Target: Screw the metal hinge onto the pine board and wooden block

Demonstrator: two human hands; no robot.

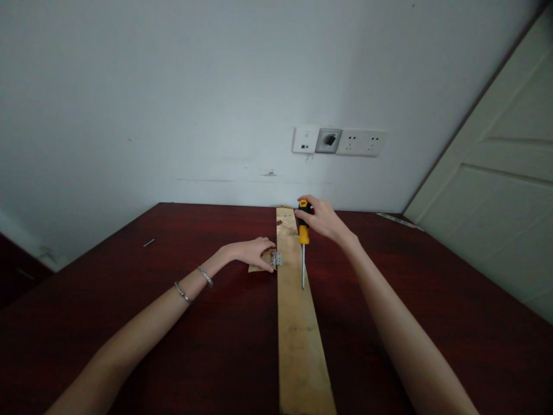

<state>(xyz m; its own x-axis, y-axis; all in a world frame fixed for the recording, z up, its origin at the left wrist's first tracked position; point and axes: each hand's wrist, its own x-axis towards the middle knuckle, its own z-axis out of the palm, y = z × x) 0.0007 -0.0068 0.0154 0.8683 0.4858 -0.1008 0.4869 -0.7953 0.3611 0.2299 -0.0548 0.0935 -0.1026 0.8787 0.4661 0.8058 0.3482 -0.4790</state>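
Observation:
A long, pale wooden plank (298,340) runs from the wall toward me across a dark red table. At its left edge sits a small metal hinge (277,259). My left hand (253,252) is closed around the hinge, thumb on the near side and fingers on the far side. Under that hand lies a small wooden piece (256,268), partly hidden by the palm. My right hand (322,216) grips a yellow and black screwdriver (304,235) by its handle. Its metal shaft points down toward me over the plank's right edge, away from the hinge.
On the dark red tabletop (108,323), a thin metal rod or nail (149,242) lies at the left. A flat strip (400,221) rests at the back right. Wall sockets (358,143) are set behind the table, and a white panelled door (496,173) stands at the right.

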